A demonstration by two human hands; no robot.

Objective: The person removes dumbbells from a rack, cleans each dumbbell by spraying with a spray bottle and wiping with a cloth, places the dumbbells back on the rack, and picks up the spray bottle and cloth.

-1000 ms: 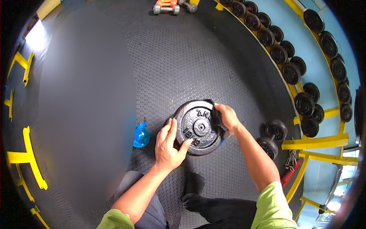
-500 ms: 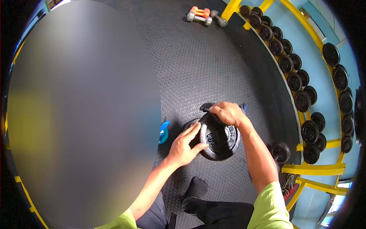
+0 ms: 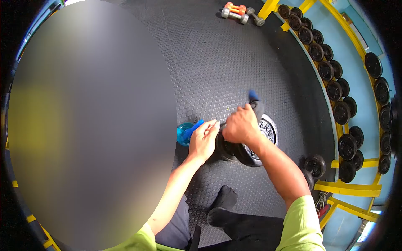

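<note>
A black dumbbell (image 3: 269, 125) with silver lettering on its round plate stands on the floor in front of me. My right hand (image 3: 242, 125) is closed on a dark cloth (image 3: 258, 109) over the top of the dumbbell; a blurred blue end sticks out beyond the cloth. At the dumbbell's left side, my left hand (image 3: 203, 140) has its fingers bent together against the edge, its thumb mostly hidden. Just left of that hand is a blue see-through bottle (image 3: 182, 134) with a darker blue top part.
Dark rubber matting (image 3: 209, 62) covers the floor. A yellow rack (image 3: 347, 188) holding rows of black dumbbells (image 3: 326, 70) runs along the right. Another dumbbell (image 3: 315, 166) lies near its foot, and small orange and grey dumbbells (image 3: 235, 16) lie far ahead. A large blurred patch hides the left.
My right hand has moved down and left across the dumbbell with the cloth. The dumbbell's lettered face has turned and shifted right. My left hand's spread thumb and fingers have drawn together.
</note>
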